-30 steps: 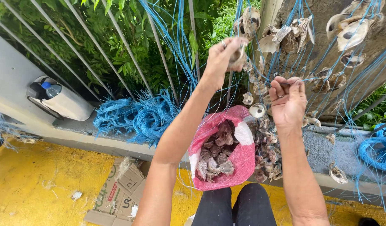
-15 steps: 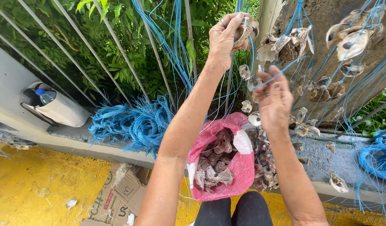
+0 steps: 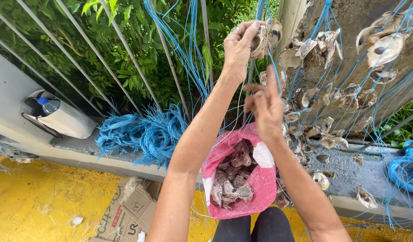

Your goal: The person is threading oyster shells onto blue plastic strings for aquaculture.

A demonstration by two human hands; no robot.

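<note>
My left hand (image 3: 240,45) is raised high and grips an oyster shell (image 3: 260,41) that hangs on a blue string (image 3: 274,85). Just below it, my right hand (image 3: 264,107) pinches that same blue string with fingers partly spread. Between my arms sits a pink mesh sack (image 3: 255,179), open and filled with several brownish shells. To the right, many strung shells (image 3: 332,98) dangle on blue lines against a rough concrete post.
A metal railing (image 3: 126,49) with green bushes behind runs across the top. A bundle of blue string (image 3: 139,132) lies on the grey ledge, next to a bag holding a plastic bottle (image 3: 58,116). Flattened cardboard (image 3: 130,210) lies on the yellow floor. More blue string (image 3: 403,168) coils at right.
My left hand has lifted the shell higher. My right hand opened from a fist, rose toward the left hand and now pinches the blue string below the shell.
</note>
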